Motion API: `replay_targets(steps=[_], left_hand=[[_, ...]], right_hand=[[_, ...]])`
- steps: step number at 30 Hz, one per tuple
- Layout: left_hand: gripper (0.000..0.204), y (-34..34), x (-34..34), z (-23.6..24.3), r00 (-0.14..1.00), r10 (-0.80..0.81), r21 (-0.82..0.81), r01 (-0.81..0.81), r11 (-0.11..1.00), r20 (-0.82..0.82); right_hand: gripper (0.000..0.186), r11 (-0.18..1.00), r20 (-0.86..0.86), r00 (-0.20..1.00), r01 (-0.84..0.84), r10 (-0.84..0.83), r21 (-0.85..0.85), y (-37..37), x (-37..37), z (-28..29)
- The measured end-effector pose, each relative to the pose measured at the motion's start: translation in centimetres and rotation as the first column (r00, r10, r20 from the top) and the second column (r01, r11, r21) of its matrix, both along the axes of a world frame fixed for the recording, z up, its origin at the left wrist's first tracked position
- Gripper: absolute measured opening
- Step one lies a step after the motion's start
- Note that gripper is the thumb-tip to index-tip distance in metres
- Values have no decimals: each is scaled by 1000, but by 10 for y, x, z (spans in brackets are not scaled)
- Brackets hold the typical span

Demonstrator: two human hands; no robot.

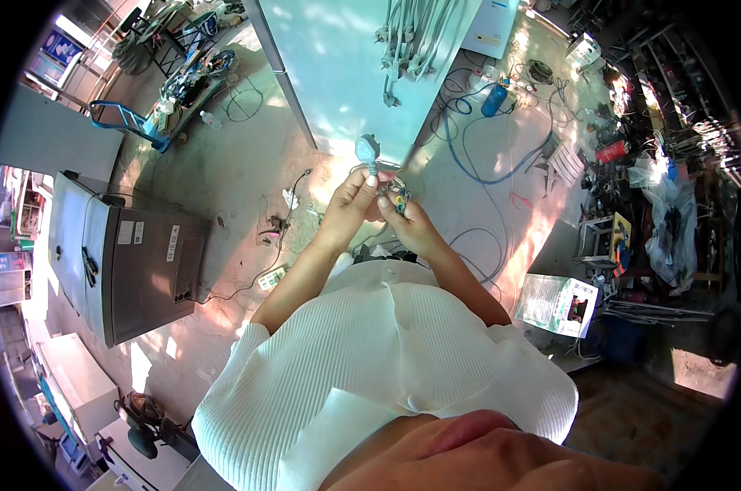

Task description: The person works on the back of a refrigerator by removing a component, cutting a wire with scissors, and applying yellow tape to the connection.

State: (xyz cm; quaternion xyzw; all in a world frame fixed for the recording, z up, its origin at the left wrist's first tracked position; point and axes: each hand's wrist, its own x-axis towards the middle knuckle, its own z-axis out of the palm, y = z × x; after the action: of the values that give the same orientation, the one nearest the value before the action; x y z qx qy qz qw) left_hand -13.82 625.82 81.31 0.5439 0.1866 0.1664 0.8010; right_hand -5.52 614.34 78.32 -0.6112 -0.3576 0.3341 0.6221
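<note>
My left hand (347, 214) is closed around the base of a grey power plug (367, 148), which points away from me in front of my chest. Just to the right, my right hand (417, 227) pinches a small bundle of wire ends (400, 202), with a yellow-green one among them. The two hands are nearly touching, and the cord between them is mostly hidden by my fingers. Beyond them stands a tall pale appliance cabinet (329, 90). Several grey power cords with plugs (411, 41) lie on its surface.
On the left stands a grey metal appliance (153, 262) with pliers (90, 266) on it. A power strip (270, 278) and loose cords lie on the floor. A blue hose (485, 178), a printed box (557, 305) and piled scrap are on the right. A blue hand truck (129, 123) stands far left.
</note>
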Motion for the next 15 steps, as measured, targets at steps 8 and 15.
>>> replay_targets(steps=[8,15], left_hand=[[16,87,-41,49,740,484,-71,-514,855,466],[17,162,-216,137,254,669,17,-941,339,698]], right_hand=[[32,908,142,926,-299,351,-294,-17,27,-45],[24,841,486,759,-146,433,-522,-63,95,-162]])
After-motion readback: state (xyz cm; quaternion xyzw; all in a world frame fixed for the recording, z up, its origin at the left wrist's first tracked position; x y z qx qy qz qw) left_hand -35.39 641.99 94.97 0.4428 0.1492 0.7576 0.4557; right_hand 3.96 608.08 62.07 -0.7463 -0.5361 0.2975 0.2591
